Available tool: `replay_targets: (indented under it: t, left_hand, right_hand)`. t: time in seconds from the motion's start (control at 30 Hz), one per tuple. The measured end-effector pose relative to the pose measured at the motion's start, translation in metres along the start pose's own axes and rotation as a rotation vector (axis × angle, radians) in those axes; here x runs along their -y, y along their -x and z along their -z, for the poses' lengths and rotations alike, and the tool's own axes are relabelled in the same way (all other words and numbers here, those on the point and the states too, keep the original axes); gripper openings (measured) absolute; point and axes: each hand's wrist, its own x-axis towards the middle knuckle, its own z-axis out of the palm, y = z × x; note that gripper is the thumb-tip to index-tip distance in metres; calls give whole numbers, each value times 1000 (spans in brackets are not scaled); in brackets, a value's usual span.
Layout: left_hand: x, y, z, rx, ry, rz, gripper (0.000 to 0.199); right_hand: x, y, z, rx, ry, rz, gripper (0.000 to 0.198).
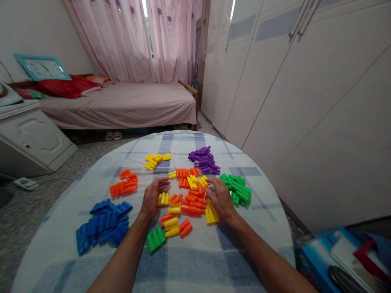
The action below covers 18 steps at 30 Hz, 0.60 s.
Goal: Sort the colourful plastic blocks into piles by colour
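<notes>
Plastic toy pieces shaped like short joined tubes lie on a round table. My left hand [152,196] rests at the left edge of a mixed middle heap, fingers apart and curved inward, with a yellow piece [163,199] by the palm. On the heap's other side is my right hand [221,197], fingers spread towards the orange pieces [194,205] and the upper yellow pieces [193,182]. Another yellow piece [211,213] lies partly beneath it. Whether the right fingertips touch anything, I cannot tell. A green piece [156,240] sits at the heap's near edge.
Around the heap are blue pieces [104,224], orange pieces [124,185], yellow pieces [155,160], purple pieces [204,160] and green pieces [236,189]. A checked tablecloth [195,264] covers the table. Beyond stand a bed [128,101] and a wardrobe [290,114]; a blue box [324,252] is at right.
</notes>
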Motion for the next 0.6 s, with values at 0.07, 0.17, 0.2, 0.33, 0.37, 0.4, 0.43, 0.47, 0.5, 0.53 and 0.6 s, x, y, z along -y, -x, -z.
replay_targets:
  t: [0.07, 0.17, 0.2, 0.33, 0.37, 0.4, 0.43, 0.47, 0.5, 0.53, 0.6]
  left_hand:
    - [-1, 1, 0, -3, -5, 2, 63]
    - [-1, 1, -1, 3, -4, 7, 63]
    - [0, 1, 0, 5, -1, 8, 62]
    - [2, 0, 1, 5, 4, -9, 61]
    - [2, 0, 1, 5, 1, -13, 61]
    - [2, 0, 1, 4, -3, -14, 62]
    - [2, 1, 0, 2, -7, -13, 62]
    - [1, 1, 0, -2, -10, -14, 62]
    - [0, 2, -1, -6, -9, -13, 62]
    - [-1, 2, -1, -9, -7, -12, 62]
    - [-2, 3, -3, -13, 2, -9, 62]
  right_hand:
    - [-3, 3, -8, -3, 12, -47, 35]
    - [-4, 7, -22, 35, 11, -75, 44]
    - [-3, 8, -26, 63, 2, -73, 45]
    - [12, 6, -32, 150, -51, -36, 41]
    - [19, 4, -28, 138, -75, -26, 39]
    - [29, 3, -21, 115, -111, -16, 35]
    - [41, 2, -10, 89, -165, -11, 31]
    - [55, 3, 3, 70, -246, -8, 28]
    - [68, 6, 19, 93, -366, -14, 25]
    - [81, 12, 38, 165, -523, -31, 25]
    - [97, 30, 78, 311, -823, -6, 29]
